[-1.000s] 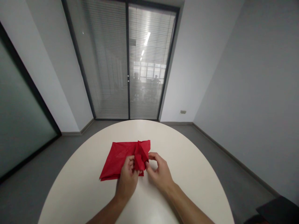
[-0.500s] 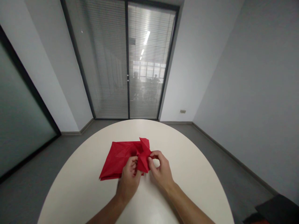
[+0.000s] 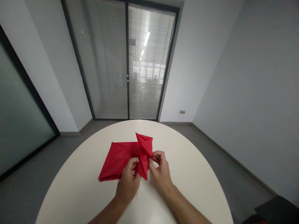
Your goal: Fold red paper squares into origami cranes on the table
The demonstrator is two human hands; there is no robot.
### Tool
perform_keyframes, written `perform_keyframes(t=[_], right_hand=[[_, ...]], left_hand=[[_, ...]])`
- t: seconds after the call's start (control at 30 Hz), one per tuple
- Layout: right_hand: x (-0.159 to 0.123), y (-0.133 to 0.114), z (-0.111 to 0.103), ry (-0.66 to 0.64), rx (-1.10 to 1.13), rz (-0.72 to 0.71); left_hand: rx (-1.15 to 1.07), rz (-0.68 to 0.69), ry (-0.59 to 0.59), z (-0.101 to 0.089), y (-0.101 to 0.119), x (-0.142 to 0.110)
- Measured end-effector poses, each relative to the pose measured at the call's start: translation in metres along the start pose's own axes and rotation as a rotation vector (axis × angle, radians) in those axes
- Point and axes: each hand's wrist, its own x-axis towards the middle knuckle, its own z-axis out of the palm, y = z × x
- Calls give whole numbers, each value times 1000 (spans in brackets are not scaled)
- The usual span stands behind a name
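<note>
A red paper napkin (image 3: pixel 116 158) lies partly folded on a round white table (image 3: pixel 187 174). Its right part is gathered into a raised, creased flap that stands up between my hands. My left hand (image 3: pixel 129 179) pinches the flap's left side with curled fingers. My right hand (image 3: pixel 160 169) pinches its right side, thumb and fingers closed on the paper. The flap's lower point hangs between the two hands, and its upper point rises above them. The napkin's left part rests flat on the table.
Beyond the table stand glass sliding doors with blinds (image 3: pixel 127 62). Grey floor surrounds the table, with grey walls left and right. A dark object (image 3: pixel 277 208) sits at the lower right corner.
Both hands have lifted the gathered right part of the napkin higher; the flap now stands taller with a point upward and another downward. The hands drew slightly closer to me.
</note>
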Motion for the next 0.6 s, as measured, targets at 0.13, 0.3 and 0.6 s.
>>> perform_keyframes(t=[0.13,0.3,0.6], right_hand=[[0,-3,-3,8,-88,-83],[7,-7,-11,11,-414,-346],[10,-7,-20,-102,-607,-504]], left_hand=[[-36,9,3,1,0,1],[-105,-38,-26,5,2,1],[-167,-61,44,4,3,0]])
